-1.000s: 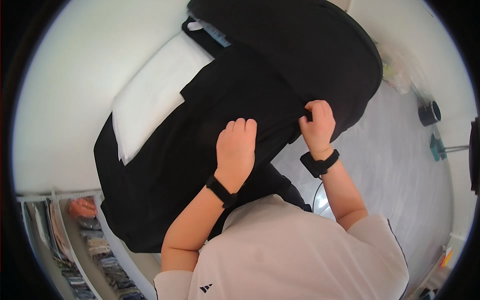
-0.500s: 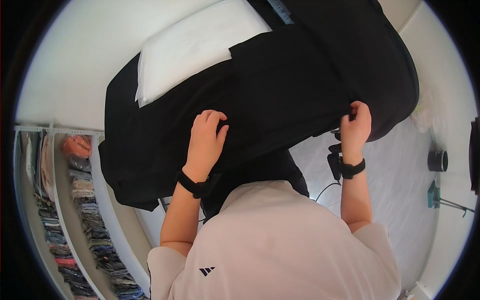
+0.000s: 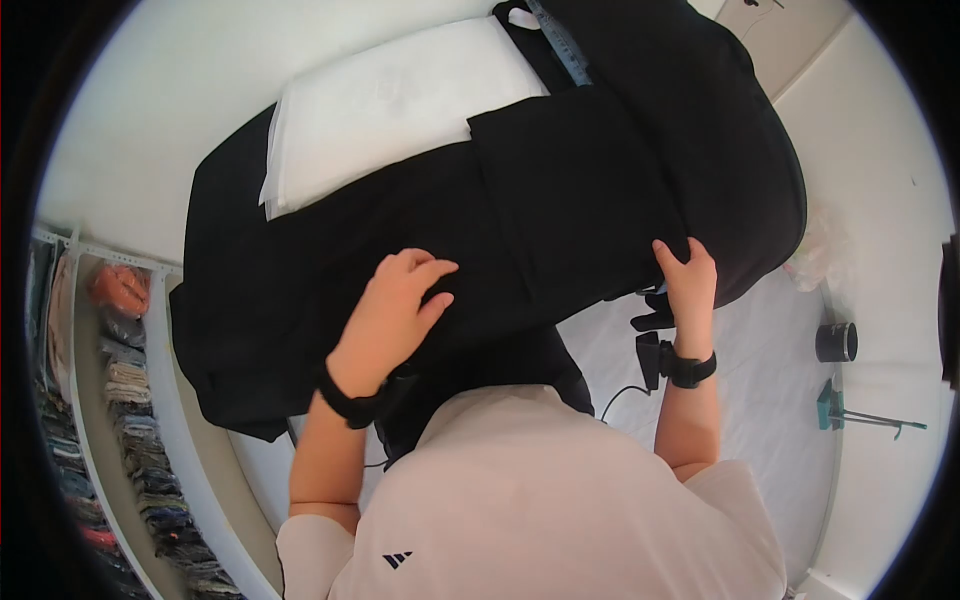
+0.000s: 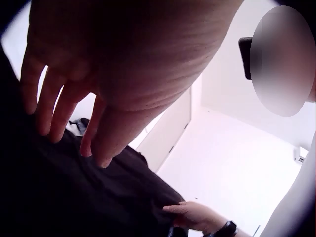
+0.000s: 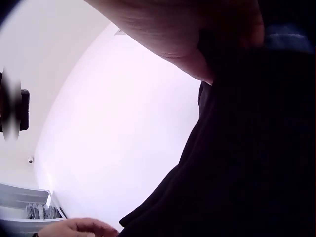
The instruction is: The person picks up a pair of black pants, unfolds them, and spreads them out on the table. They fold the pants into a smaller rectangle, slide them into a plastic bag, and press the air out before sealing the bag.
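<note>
A wide stretch of black cloth lies in front of the person, with a squared panel of black fabric on top at its middle. The left hand is over the near left part of the cloth, fingers loosely extended and thumb apart. In the left wrist view its fingertips are close over the dark fabric, holding nothing. At the near right edge, the right hand touches the black fabric, thumb and forefinger spread in a V. Its other fingers are largely hidden. Each wrist wears a black strap.
Folded white sheets lie at the back left, beside a blue-grey strip. Shelves of bagged, folded items stand at the left. On the right are a black bin, a teal dustpan and a pale plastic bag.
The head view has shifted. The left hand has moved left across the cloth since a second ago, its fingers now looser. The right hand's thumb and forefinger, close together half a second ago, are now spread.
</note>
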`<action>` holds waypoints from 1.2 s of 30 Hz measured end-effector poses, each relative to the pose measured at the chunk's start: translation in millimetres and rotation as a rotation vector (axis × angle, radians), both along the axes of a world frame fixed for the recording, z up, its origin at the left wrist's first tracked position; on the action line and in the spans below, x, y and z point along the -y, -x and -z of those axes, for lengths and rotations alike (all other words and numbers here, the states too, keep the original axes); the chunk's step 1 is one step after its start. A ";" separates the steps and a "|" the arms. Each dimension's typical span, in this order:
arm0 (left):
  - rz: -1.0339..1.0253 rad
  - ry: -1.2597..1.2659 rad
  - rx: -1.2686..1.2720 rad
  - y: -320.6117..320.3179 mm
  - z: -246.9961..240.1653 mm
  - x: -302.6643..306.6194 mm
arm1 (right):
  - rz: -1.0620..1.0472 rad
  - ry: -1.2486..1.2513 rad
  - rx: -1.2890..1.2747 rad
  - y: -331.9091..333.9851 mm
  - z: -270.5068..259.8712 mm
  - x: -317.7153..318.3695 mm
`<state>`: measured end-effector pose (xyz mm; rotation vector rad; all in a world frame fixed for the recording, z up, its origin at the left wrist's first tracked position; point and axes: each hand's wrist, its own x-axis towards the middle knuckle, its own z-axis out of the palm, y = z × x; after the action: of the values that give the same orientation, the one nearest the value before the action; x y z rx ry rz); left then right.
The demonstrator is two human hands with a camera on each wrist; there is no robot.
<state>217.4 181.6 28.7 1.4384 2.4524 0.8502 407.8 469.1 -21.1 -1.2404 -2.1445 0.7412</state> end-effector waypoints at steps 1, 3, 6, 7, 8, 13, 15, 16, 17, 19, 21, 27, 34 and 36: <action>0.058 0.000 -0.006 7.6 -16.3 -2.2 | 0.047 -0.051 -0.022 -0.2 11.7 -2.5; 0.149 0.038 -0.089 24.7 -58.9 -14.6 | 0.109 -0.109 -0.056 -0.1 7.6 1.4; 0.243 -0.042 -0.235 56.6 -87.6 -56.3 | 0.119 0.199 -0.287 -0.8 -1.1 11.8; 0.308 -0.094 -0.265 68.8 -89.5 -79.1 | 0.128 0.191 -0.303 -1.4 5.1 10.4; 0.370 -0.147 -0.296 79.9 -89.8 -103.5 | 0.112 0.203 -0.392 -1.8 9.2 8.4; 0.499 -0.059 -0.310 105.7 -39.8 -223.0 | 0.108 0.137 -0.197 -0.1 -5.6 8.5; 0.552 -0.173 -0.331 108.0 -13.0 -260.8 | 0.097 0.112 -0.234 -0.8 7.3 5.4; 0.574 -0.195 -0.380 111.0 -1.0 -276.2 | 0.117 0.166 -0.219 -0.7 3.6 6.4; 0.597 -0.214 -0.426 110.3 1.8 -287.3 | 0.116 0.203 -0.204 -1.2 0.1 6.4; 0.602 -0.181 -0.463 111.9 7.4 -305.8 | 0.059 0.079 -0.265 1.4 6.8 5.4; 0.632 -0.086 -0.526 112.3 15.3 -318.9 | 0.100 0.140 -0.219 1.4 0.6 8.7; 0.604 -0.016 -0.607 122.1 16.6 -324.1 | 0.101 -0.005 -0.222 2.1 26.6 6.9; 0.619 0.093 -0.628 141.4 -5.1 -311.3 | 0.087 0.216 -0.243 5.0 -2.0 17.6; 0.661 -0.003 -0.577 153.0 -22.6 -298.9 | 0.128 0.298 -0.463 8.8 -4.6 24.4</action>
<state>64.4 480.5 51.2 2.5513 2.0089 0.3175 399.0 444.6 -16.4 -1.1939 -1.6065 1.1912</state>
